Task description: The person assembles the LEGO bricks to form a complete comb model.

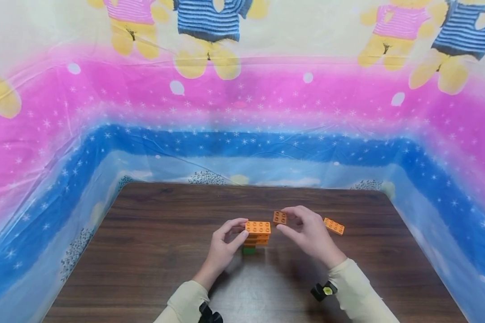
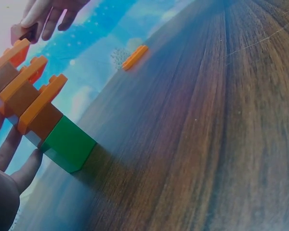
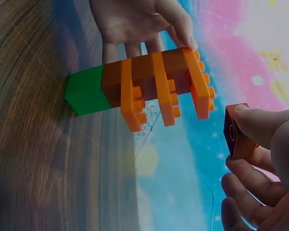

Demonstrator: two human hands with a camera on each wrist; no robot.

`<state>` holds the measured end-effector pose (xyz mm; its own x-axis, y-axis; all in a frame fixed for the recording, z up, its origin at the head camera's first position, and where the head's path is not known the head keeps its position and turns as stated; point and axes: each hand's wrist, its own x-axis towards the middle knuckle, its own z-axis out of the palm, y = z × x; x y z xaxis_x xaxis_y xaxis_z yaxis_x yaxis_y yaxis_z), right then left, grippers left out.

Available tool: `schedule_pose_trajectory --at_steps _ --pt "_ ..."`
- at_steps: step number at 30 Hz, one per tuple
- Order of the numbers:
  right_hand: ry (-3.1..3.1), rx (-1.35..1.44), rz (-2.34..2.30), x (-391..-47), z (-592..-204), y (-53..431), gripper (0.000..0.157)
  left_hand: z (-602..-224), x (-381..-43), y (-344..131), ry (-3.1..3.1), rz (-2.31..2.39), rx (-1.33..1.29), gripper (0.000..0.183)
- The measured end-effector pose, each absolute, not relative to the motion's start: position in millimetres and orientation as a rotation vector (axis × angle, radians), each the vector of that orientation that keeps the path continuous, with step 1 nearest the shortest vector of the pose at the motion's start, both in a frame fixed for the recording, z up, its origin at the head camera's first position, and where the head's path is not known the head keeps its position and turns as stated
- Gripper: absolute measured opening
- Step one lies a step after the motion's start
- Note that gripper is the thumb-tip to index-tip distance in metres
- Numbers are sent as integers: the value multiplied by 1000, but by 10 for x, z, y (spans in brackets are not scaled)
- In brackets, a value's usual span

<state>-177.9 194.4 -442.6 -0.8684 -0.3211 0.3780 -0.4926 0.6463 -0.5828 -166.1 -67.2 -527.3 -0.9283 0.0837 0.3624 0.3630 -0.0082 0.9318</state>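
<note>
A tower of building bricks [image 1: 257, 227] stands upright on the table. Its base is a green brick [image 3: 86, 91]; above that, darker brown-orange bricks [image 3: 143, 77] alternate with three longer, thin orange ones that jut out to one side. My left hand [image 1: 222, 249] holds the tower from the left, thumb at the top orange brick and fingers along its back side. To the right of the top, my right hand [image 1: 309, 233] pinches a small brown-orange brick [image 3: 241, 132] between thumb and fingers, apart from the tower.
A loose thin orange brick [image 1: 333, 226] lies on the brown wooden table [image 1: 165, 224], right of my right hand. Patterned pink and blue cloth [image 1: 242, 143] hangs around the table's back and sides. A small black device [image 1: 323, 290] sits at my right wrist.
</note>
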Motion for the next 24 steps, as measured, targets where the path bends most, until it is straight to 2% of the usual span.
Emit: schedule_pose_trajectory --at_steps 24 --pt "-2592 756 1093 -1794 -4406 1595 37 -5281 -1659 -682 -2054 -2068 -479 30"
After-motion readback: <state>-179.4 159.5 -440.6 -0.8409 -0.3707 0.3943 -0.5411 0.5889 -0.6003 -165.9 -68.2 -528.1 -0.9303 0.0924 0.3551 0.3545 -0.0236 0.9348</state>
